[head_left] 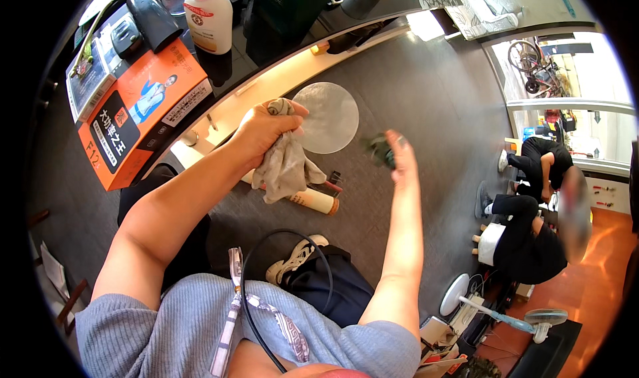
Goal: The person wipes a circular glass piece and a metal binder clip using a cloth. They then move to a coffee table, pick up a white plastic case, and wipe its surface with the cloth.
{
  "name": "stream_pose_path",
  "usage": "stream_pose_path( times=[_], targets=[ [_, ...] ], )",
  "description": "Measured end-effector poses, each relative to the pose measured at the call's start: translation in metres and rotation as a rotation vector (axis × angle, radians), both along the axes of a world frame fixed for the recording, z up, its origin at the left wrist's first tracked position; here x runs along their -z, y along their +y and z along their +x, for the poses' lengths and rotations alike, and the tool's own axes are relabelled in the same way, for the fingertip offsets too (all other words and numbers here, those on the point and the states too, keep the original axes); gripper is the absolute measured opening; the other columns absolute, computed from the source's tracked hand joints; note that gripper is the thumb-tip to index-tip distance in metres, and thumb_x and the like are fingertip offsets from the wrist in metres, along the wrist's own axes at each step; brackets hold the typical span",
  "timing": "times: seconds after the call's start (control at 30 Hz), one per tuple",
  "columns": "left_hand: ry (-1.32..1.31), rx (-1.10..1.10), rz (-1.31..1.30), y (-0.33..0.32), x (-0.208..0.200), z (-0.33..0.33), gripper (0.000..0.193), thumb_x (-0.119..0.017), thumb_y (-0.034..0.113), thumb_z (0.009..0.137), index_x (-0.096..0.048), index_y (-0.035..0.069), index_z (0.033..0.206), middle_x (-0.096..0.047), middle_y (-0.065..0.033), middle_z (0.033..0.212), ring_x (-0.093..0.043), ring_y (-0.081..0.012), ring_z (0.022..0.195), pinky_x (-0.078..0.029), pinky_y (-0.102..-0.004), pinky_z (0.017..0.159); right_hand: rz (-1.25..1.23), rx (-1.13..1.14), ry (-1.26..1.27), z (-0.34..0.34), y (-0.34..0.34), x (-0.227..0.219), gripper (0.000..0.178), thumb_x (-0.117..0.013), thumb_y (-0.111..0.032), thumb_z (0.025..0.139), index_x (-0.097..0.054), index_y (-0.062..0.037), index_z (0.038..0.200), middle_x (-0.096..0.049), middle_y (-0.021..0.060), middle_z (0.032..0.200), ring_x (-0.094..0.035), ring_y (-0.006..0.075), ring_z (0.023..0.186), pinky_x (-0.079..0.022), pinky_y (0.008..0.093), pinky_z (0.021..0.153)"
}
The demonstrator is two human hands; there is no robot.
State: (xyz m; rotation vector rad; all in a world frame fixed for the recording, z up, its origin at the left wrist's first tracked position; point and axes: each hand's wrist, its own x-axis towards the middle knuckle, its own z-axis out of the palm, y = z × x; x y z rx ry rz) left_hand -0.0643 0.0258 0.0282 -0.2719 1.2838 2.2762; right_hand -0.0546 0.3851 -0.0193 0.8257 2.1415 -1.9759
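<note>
My left hand [269,128] is closed round a crumpled grey-beige cloth [287,168], whose loose end hangs below the fist. Apart from it, on the right, my right hand [401,157] grips a small dark green thing [381,150], smeared by motion, so its kind is unclear. Between the two hands, lower down, shows a round, pale, translucent disc [327,118]; the cloth hand overlaps the area by its left edge. A cream-coloured cylinder [316,201] lies below the cloth, partly covered by it.
At the upper left, a dark counter [233,71] carries an orange box [150,115], a white bottle with a red cap [210,21] and a black device [153,18]. Two people [539,231] sit at the right. A standing fan [546,318] is at the lower right. Grey floor [413,78] surrounds my shoe [296,258].
</note>
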Motion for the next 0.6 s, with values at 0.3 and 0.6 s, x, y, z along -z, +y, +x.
stream_pose_path(
  times=[0.3, 0.6],
  targets=[
    [0.013, -0.063, 0.116, 0.011, -0.014, 0.002, 0.024, -0.060, 0.000, 0.083, -0.066, 0.004, 0.106, -0.063, -0.0022, 0.079, -0.060, -0.0084, 0.065, -0.051, -0.0236, 0.061, 1.086, -0.669, 1.046, 0.017, -0.170, -0.108, 0.020, -0.069, -0.005, 0.066, -0.061, -0.0085, 0.084, -0.064, 0.0081, 0.112, -0.058, 0.0313, 0.106, -0.045, 0.0431, 0.093],
    [-0.079, -0.012, 0.084, -0.003, -0.014, 0.001, 0.023, -0.062, 0.002, 0.084, -0.064, 0.002, 0.107, -0.063, -0.0033, 0.075, -0.059, -0.0084, 0.061, -0.048, -0.0215, 0.054, -0.255, 0.112, 0.387, -0.013, -0.083, -0.061, 0.024, -0.066, -0.012, 0.082, -0.056, -0.0087, 0.104, -0.065, 0.0061, 0.095, -0.065, 0.0188, 0.076, -0.053, 0.0308, 0.064]
  ],
)
